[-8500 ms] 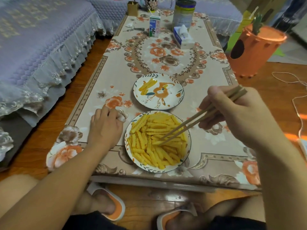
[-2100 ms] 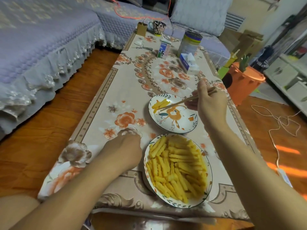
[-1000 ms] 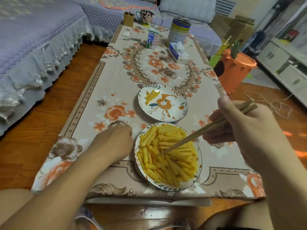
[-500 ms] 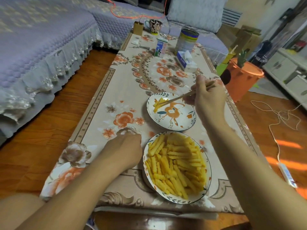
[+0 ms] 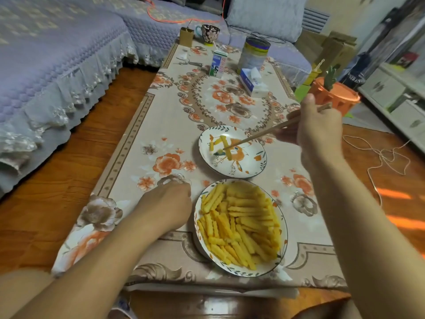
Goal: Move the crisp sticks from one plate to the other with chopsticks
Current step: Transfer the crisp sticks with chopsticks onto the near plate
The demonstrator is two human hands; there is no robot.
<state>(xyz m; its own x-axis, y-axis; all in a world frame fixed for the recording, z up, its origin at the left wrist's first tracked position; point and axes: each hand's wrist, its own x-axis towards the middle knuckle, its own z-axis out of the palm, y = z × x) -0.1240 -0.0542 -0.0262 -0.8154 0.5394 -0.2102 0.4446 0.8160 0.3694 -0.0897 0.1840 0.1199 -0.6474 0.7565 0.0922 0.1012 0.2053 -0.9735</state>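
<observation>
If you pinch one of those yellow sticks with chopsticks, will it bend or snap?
Probably snap, not bend: the crisp sticks lie straight and rigid in their pile. They look light and dry, so the chopsticks in the right hand likely need a gentle squeeze. Their ridged sides may help grip.

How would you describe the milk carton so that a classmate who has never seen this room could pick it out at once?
Start at the long table with the floral cloth and look to its far end. The milk carton stands upright there, left of the tall tin can. It is the only small white box with blue print and a straw.
</observation>
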